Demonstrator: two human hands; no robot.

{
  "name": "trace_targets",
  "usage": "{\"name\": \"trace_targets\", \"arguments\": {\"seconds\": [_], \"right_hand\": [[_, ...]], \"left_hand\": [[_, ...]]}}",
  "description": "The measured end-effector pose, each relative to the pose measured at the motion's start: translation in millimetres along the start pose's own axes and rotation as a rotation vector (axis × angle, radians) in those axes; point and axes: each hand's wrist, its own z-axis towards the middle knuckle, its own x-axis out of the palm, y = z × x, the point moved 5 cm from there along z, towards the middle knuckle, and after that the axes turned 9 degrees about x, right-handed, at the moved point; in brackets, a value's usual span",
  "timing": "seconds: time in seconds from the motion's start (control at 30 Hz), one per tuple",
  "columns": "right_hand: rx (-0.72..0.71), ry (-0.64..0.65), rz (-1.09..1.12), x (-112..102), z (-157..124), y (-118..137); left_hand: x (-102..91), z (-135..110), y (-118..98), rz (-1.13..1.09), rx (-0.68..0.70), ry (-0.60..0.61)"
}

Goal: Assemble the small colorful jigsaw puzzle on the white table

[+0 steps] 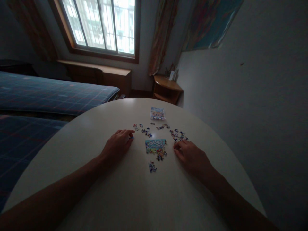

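A partly joined jigsaw puzzle [156, 147] lies flat on the white table, its upper part light blue with lettering. Just below it sits a small separate cluster of joined pieces [152, 166]. My left hand [119, 141] rests to the left of the puzzle, fingers closed around a puzzle piece [131, 138] whose blue edge shows at the fingertips. To the right, my right hand [189, 154] lies with curled fingers beside a group of loose pieces [178, 134]; whatever is between its fingertips is hidden. More loose pieces [146, 132] lie above the puzzle.
A small printed picture sheet [157, 113] lies at the far side of the round white table [134, 199]. Beyond the table are a plaid mattress [60, 93], a wooden corner shelf [167, 84] and a window [103, 25]. A wall runs along the right.
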Motion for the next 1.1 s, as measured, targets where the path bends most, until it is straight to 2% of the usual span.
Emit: {"name": "trace_targets", "arguments": {"seconds": [0.33,0.73,1.1], "right_hand": [[0.007,0.003,-0.012,0,0,1],[-0.038,-0.072,0.047,4,0,-4],[-0.023,-0.035,0.046,3,-1,-2]], "left_hand": [[-3.7,0,-12,0.002,0.071,-0.01],[7.7,-1,-14,-0.008,0.212,0.052],[9.8,-1,-15,0.074,0.208,0.104]]}}
